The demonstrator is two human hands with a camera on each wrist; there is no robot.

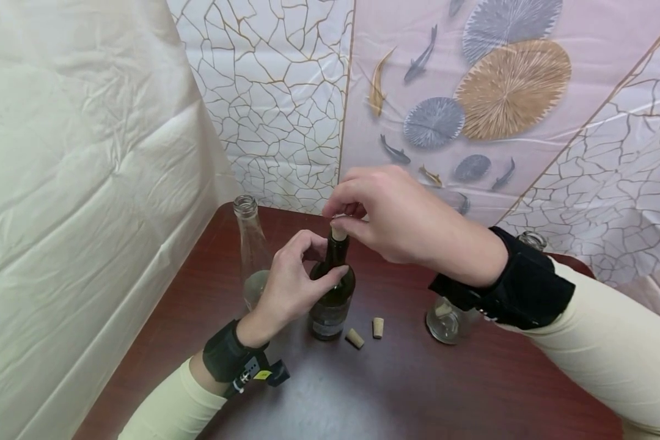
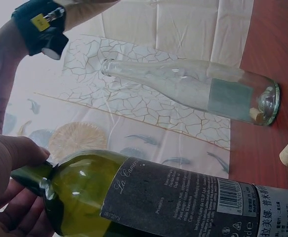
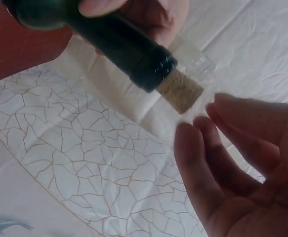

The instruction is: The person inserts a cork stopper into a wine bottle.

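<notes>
A dark green wine bottle (image 1: 330, 311) stands upright on the table, with a cork (image 3: 181, 92) sticking partway out of its mouth. My left hand (image 1: 294, 275) grips the bottle's neck, thumb on the near side and fingers behind. Its dark printed label (image 2: 178, 200) shows in the left wrist view. Over the mouth is my right hand (image 1: 390, 211); in the right wrist view its thumb and fingers are spread just past the cork's end, with a small gap to it. Two loose corks, one tilted (image 1: 354, 338) and one straighter (image 1: 377, 327), lie by the bottle's base.
A clear glass bottle (image 1: 247, 235) stands behind my left hand. On the right, another clear bottle (image 2: 183, 84) with a cork (image 2: 256, 115) inside is partly hidden by my right wrist in the head view. Patterned cloth (image 1: 275, 91) hangs behind the dark red table (image 1: 407, 385).
</notes>
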